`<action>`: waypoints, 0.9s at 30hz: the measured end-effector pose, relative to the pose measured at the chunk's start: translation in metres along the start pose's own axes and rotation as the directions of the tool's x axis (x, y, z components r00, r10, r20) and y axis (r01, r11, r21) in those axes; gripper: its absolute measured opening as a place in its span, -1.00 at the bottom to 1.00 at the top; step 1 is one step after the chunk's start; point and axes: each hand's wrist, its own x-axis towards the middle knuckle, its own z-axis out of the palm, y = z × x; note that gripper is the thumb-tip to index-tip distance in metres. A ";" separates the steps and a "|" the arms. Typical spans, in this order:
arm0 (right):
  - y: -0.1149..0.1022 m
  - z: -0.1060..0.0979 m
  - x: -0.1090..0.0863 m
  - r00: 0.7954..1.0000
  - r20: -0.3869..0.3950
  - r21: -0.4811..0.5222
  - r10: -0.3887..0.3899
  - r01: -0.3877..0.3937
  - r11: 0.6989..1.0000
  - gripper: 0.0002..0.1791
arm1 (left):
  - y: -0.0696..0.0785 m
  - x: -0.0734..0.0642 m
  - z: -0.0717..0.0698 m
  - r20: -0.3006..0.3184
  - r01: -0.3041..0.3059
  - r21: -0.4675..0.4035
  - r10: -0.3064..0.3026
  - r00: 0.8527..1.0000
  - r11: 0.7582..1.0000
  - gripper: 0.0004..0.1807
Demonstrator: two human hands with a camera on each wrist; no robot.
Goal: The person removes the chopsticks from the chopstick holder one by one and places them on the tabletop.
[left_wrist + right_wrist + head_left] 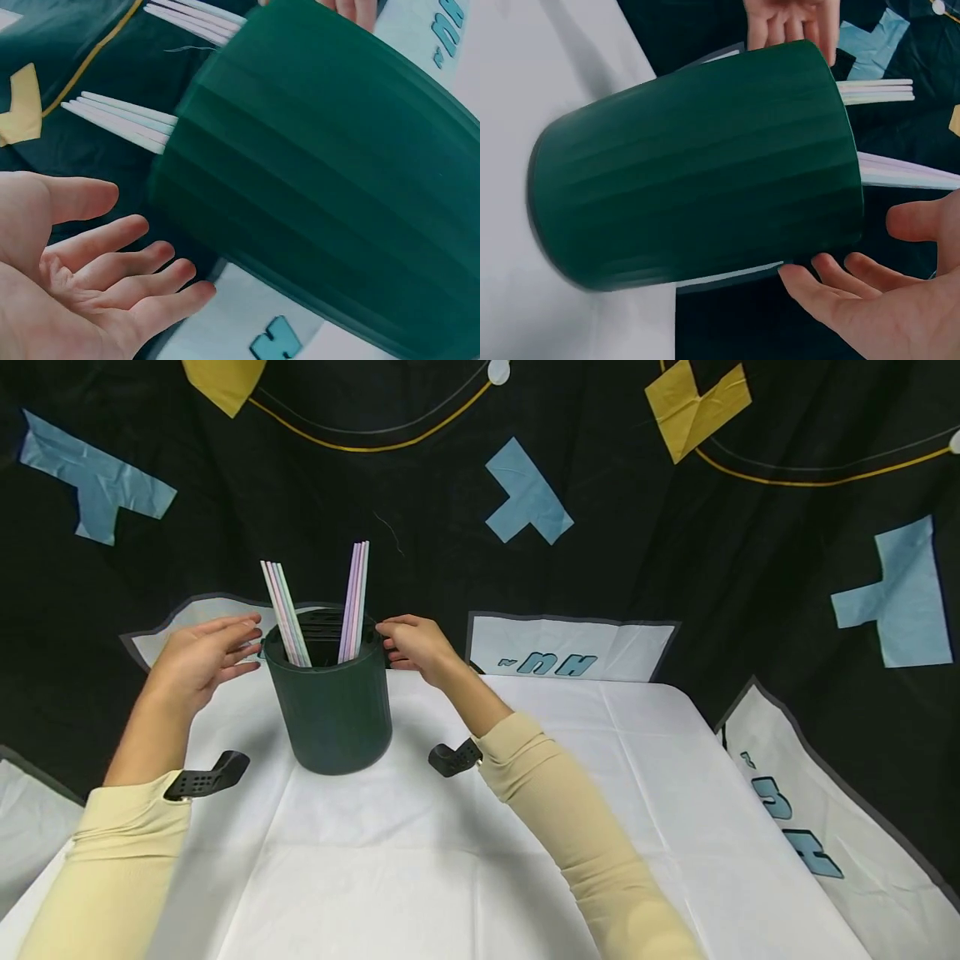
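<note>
A dark green round container (330, 718) stands upright on the white-covered table. Two bundles of pastel sticks that look like straws, a left one (287, 614) and a right one (354, 602), lean out of its top. Black slats (326, 625) show inside the rim at the back. My left hand (97, 277) is beside the container's left side, fingers loosely spread and apart from its wall. On the other side my right hand (877, 285) has its relaxed fingers close to the rim; whether the fingertips touch it, I cannot tell. Neither hand holds anything.
The white tablecloth (570, 760) spreads in front and to the right. Behind the table hangs a black curtain (420, 527) with blue and yellow patches. Dark wrist devices, one on the left sleeve (206, 777) and one on the right (455, 758), stick out inward.
</note>
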 end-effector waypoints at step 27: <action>0.025 0.016 0.011 0.996 -0.080 0.078 -0.050 0.056 0.995 -0.52 | -0.022 0.016 0.005 0.187 0.012 -0.286 0.044 0.981 0.958 -0.92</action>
